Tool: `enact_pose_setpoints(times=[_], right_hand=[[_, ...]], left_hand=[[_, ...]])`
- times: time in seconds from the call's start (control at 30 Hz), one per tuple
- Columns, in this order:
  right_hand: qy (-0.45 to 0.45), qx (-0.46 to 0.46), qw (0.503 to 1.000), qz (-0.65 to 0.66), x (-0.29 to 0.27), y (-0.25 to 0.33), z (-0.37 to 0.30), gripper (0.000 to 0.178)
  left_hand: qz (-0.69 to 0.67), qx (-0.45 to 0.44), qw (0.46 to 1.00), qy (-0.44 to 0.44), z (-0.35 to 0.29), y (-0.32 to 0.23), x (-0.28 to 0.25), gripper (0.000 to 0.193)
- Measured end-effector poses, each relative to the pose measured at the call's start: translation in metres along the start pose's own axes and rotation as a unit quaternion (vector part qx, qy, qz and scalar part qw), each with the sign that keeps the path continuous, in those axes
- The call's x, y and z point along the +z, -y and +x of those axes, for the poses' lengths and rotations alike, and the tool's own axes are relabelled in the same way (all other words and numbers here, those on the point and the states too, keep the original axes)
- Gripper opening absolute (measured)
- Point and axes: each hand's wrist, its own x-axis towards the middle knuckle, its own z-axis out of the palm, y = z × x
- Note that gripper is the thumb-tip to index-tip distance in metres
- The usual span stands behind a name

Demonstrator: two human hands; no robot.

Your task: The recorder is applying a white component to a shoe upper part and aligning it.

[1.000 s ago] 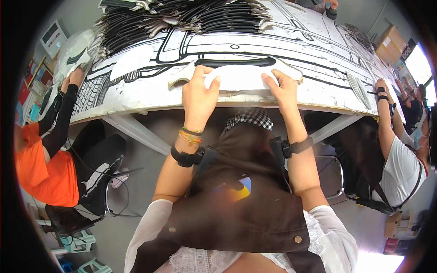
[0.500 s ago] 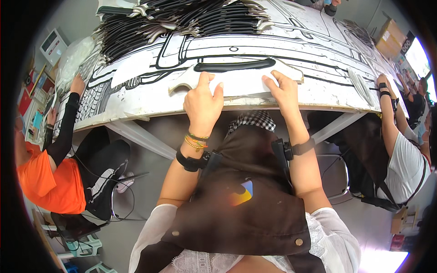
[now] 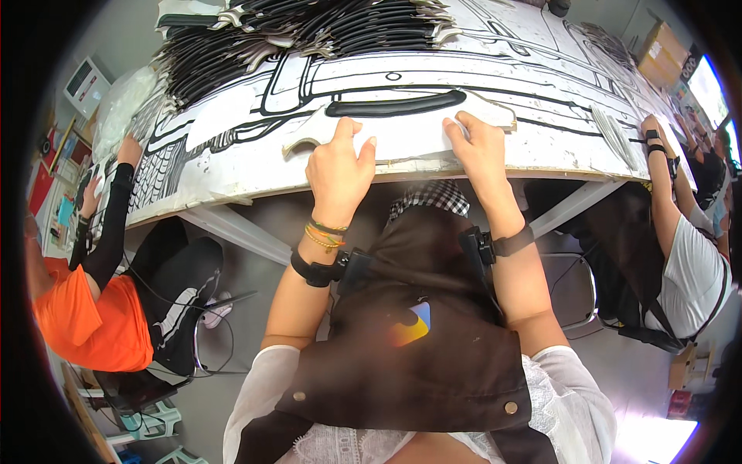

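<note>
A flat, curved white piece with a glossy black padded strip [image 3: 395, 104] along its middle lies at the table's near edge. Its exact kind I cannot make out. My left hand [image 3: 338, 165] is closed on its near edge, left of the middle, with the index finger bent just below the strip's left end. On the right part of that edge, my right hand [image 3: 479, 148] grips with thumb and index close together. Between the hands a white area of the piece shows, and its tips stick out beyond both hands. My fingers' undersides are hidden.
Stacks of similar black-and-white pieces [image 3: 371, 31] stand at the far side of the table [image 3: 568, 158], whose white cover bears black line drawings. Thin grey strips [image 3: 613, 135] lie to the right. Co-workers sit on both sides, one in an orange shirt [image 3: 97, 325].
Both hands and the piece stay nearly in place, shifting only slightly. The orange-shirted co-worker's farther hand now shows with its fingers spread.
</note>
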Motion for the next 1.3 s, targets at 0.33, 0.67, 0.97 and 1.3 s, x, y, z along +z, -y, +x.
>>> enact_pose_setpoints(times=[0.33, 0.67, 0.97, 1.3], right_hand=[[-0.023, -0.053, 0.997, -0.047, 0.004, 0.001, -0.003, 0.030], [-0.009, -0.114, 0.988, -0.104, 0.006, -0.005, 0.004, 0.027], [0.016, -0.136, 0.978, -0.155, 0.005, -0.005, 0.004, 0.025], [0.016, -0.155, 0.974, -0.166, 0.004, -0.008, 0.005, 0.026]], left_hand=[[-0.009, 0.007, 1.000, -0.001, -0.002, 0.001, 0.000, 0.027], [0.008, -0.006, 1.000, 0.015, -0.001, -0.001, -0.001, 0.026], [0.005, -0.008, 1.000, 0.010, -0.001, 0.001, 0.000, 0.027], [0.006, -0.024, 1.000, 0.019, -0.002, -0.001, 0.000, 0.027]])
